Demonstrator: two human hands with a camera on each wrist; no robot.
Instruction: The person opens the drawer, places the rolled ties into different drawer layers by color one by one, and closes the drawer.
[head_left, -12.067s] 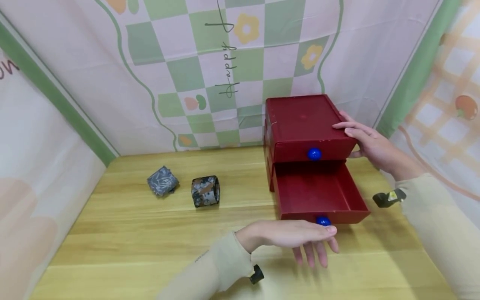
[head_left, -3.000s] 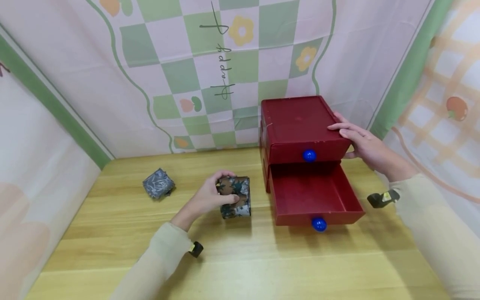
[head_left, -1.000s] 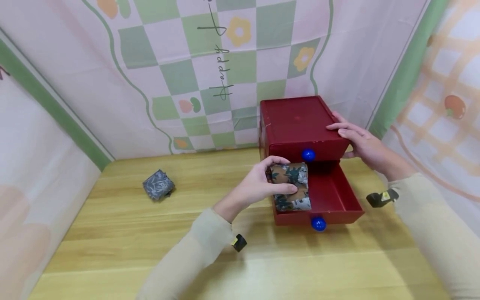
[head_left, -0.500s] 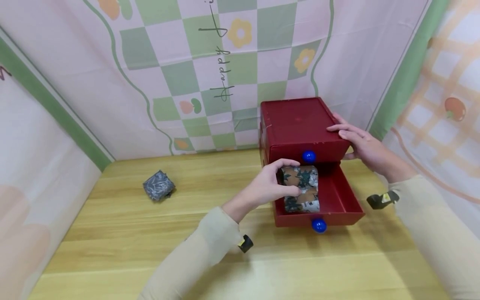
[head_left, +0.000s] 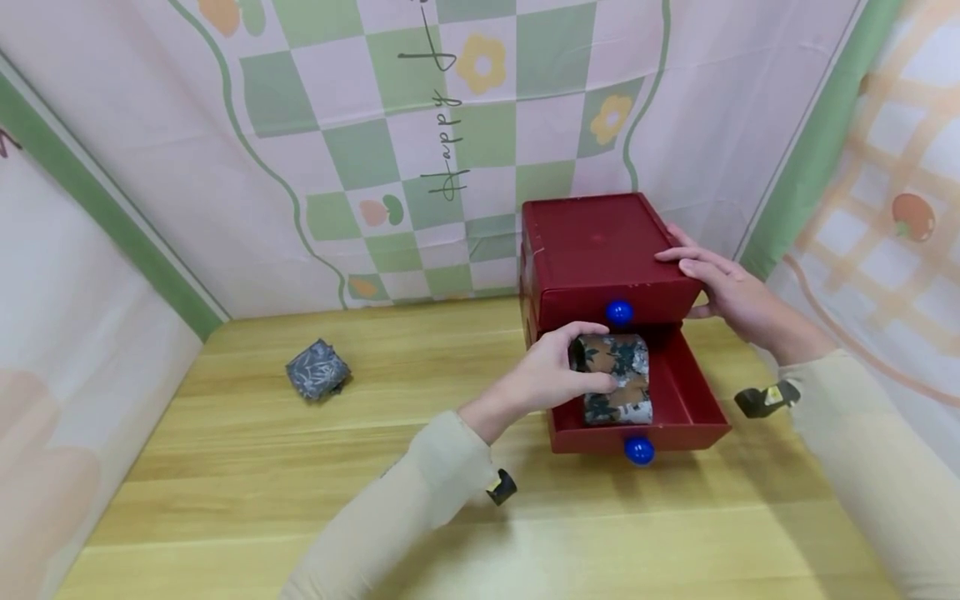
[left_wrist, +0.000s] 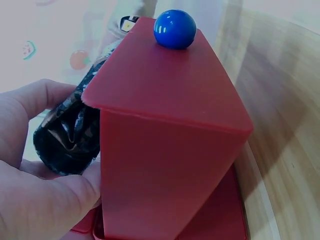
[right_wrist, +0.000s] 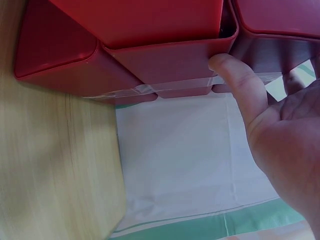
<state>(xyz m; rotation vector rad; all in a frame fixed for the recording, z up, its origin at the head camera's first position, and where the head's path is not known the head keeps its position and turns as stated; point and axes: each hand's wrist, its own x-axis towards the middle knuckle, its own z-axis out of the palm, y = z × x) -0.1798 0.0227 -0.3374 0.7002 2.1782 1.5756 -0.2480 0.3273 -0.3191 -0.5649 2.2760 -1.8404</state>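
The left hand [head_left: 551, 371] pinches a camouflage-patterned roll [head_left: 626, 396] between thumb and curled fingers, right of centre, over the open lower drawer [head_left: 690, 437]; the left wrist view shows the roll's end above the side wall. Red drawer floor shows rightward to the far wall. The right hand [head_left: 723, 287], fingers extended, rests on the cabinet's [head_left: 600, 237] right edge. A grey folded cloth [head_left: 317, 371] lies left on the wooden table [head_left: 300, 492], before a checkered curtain [head_left: 420, 225].

- Dark red across the drawer unit [head_left: 596, 237], two o'clock
- Blue on its knobs [head_left: 619, 313]
- Brown, green and grey camouflage on the roll [head_left: 630, 396], four o'clock
- Pale leaf pattern over grey on the bundle [head_left: 318, 371], eight o'clock
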